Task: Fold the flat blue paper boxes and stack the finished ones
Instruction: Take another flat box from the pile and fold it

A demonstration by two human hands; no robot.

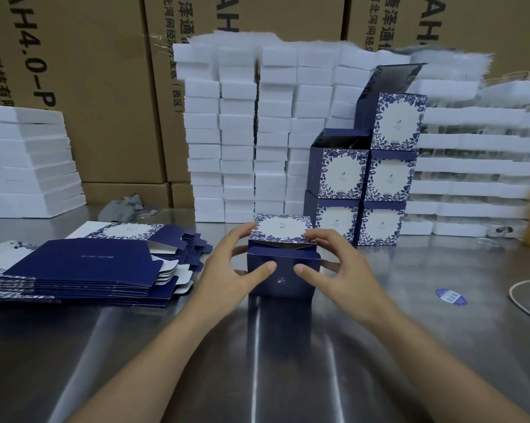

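While the half-folded blue box (280, 280) stands at the middle of the bench (288, 367), I see my left hand (230, 265) and right hand (333, 265) clamped on its sides. The thumbs press the dark front and the fingers curl at the flowered top flap, which looks not fully tucked. Flat blanks (83, 265) are piled near the left edge. Finished boxes (376, 184) are stacked toward the far edge, against white foam blocks (239, 132).
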